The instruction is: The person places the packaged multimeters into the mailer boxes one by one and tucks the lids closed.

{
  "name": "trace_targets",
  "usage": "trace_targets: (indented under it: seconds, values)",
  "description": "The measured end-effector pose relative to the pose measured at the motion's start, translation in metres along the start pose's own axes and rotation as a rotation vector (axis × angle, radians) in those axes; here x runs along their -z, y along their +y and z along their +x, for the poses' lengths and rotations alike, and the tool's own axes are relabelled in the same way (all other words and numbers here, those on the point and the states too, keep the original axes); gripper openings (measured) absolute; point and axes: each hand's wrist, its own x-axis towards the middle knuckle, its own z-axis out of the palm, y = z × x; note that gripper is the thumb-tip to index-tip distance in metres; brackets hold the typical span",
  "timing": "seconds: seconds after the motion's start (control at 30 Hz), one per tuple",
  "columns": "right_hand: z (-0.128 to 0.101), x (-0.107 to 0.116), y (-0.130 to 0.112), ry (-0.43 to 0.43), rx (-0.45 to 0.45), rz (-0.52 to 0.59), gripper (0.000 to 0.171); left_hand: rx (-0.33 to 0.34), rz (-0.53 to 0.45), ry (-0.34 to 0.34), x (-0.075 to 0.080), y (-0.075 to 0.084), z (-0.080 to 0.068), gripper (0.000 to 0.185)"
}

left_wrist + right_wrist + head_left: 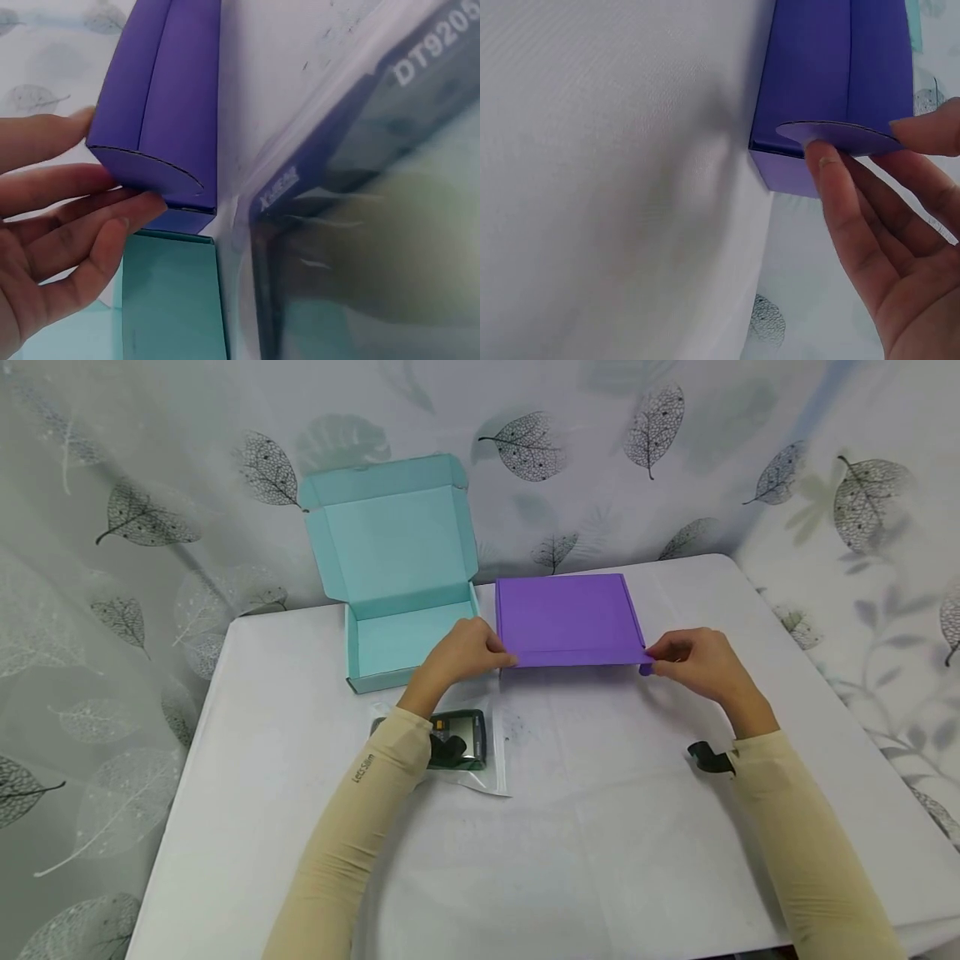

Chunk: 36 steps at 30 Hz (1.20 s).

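From the head view, a closed purple box (566, 618) lies on the white table (600, 827), just beside an open teal box (397, 585) with its lid standing up. The left hand (461, 656) pinches the purple box's near left corner and the right hand (693, 664) its near right corner. A dark device in a clear bag (457, 747) lies near the left forearm.

The left wrist view shows the left hand's fingers (97, 217) curled on the rounded side tab (150, 172) at that corner, thumb behind it.

The right wrist view shows the right hand's fingertips (825, 161) and thumb nipping the matching tab (836, 135), which sticks out from the corner.

I judge the step to be working the two side tabs of the front flap; the next move would need both tabs handled evenly, together
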Motion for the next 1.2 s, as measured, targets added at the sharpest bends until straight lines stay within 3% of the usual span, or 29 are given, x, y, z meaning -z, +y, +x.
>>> trace_targets:
  seconds: [0.17,0.43,0.8,1.2]
  values:
    - [-0.003,0.0,0.005,-0.041,0.086,-0.017,0.017,0.017,0.019,-0.007,-0.003,0.001,0.001,0.016]
    - [-0.005,-0.002,0.01,-0.062,0.144,-0.011,0.019,0.008,0.041,0.021,-0.007,-0.001,0.002,0.023]
    - [-0.002,-0.004,0.012,-0.04,0.1,-0.049,0.017,0.021,0.055,0.03,-0.012,0.0,0.004,0.02]
    - [0.003,-0.003,0.015,-0.11,0.04,-0.051,0.028,0.004,0.113,0.047,-0.015,0.002,0.006,0.019]
